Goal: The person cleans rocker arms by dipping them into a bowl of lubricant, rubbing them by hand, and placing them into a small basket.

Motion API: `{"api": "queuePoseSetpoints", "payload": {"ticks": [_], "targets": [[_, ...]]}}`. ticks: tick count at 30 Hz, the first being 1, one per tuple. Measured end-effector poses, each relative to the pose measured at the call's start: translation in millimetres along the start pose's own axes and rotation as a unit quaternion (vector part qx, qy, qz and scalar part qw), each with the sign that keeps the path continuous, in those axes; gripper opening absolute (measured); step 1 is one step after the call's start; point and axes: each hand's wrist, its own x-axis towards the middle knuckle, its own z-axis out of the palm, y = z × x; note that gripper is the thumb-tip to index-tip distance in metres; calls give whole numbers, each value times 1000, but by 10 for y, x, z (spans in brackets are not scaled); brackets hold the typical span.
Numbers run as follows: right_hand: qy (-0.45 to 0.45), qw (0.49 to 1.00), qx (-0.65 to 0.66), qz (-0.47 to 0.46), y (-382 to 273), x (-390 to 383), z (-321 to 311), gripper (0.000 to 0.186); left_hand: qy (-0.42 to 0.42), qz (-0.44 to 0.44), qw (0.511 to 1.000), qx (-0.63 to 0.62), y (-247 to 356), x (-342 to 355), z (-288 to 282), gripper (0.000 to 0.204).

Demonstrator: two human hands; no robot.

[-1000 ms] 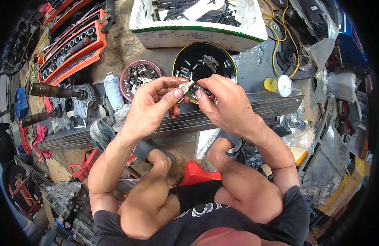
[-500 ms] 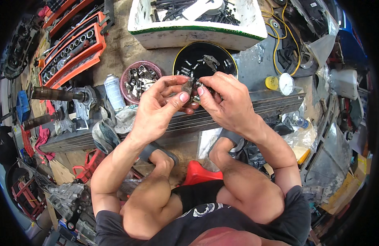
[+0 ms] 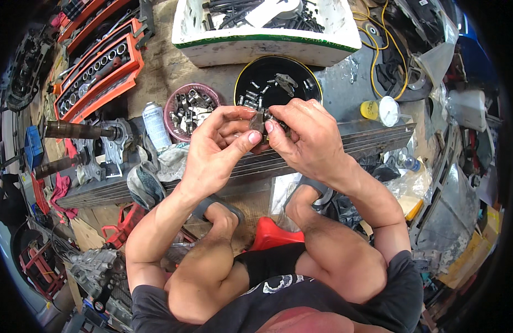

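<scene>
My left hand [image 3: 209, 155] and my right hand [image 3: 314, 136] meet over the near edge of a black basin [image 3: 266, 67]. Between their fingertips is a small, oily metal rocker arm [image 3: 257, 123], partly covered by the fingers. The left thumb and fingers pinch its left side, while the right thumb and forefinger grip its right side. In the basin lie several small shiny metal cylinders [image 3: 249, 99] and a few larger metal pieces [image 3: 286, 84]. A pink basket [image 3: 168, 114], left of the basin, is filled with similar rocker arms [image 3: 192, 105].
Beyond the basin stands a white foam box [image 3: 262, 55] of bolts. An orange socket tray [image 3: 135, 47], a spray can [image 3: 156, 126] and a metal housing with a shaft [image 3: 81, 129] are at left. A yellow cup [image 3: 369, 110] and a yellow cable [image 3: 374, 66] lie right.
My left thumb has shifted slightly right and up, closer to the right thumb. Both hands still grip the rocker arm, now turned a little between the fingertips.
</scene>
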Motion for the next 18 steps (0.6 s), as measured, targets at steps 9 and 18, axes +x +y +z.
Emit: {"api": "queuePoseSetpoints", "payload": {"ticks": [9, 18], "targets": [[-16, 1000, -8, -15, 20, -20, 15, 15, -9, 29, 1000, -7, -57, -5, 2, 35], [-22, 998, -38, -34, 28, -55, 32, 15, -33, -15, 999, -12, -49, -29, -50, 32]]}}
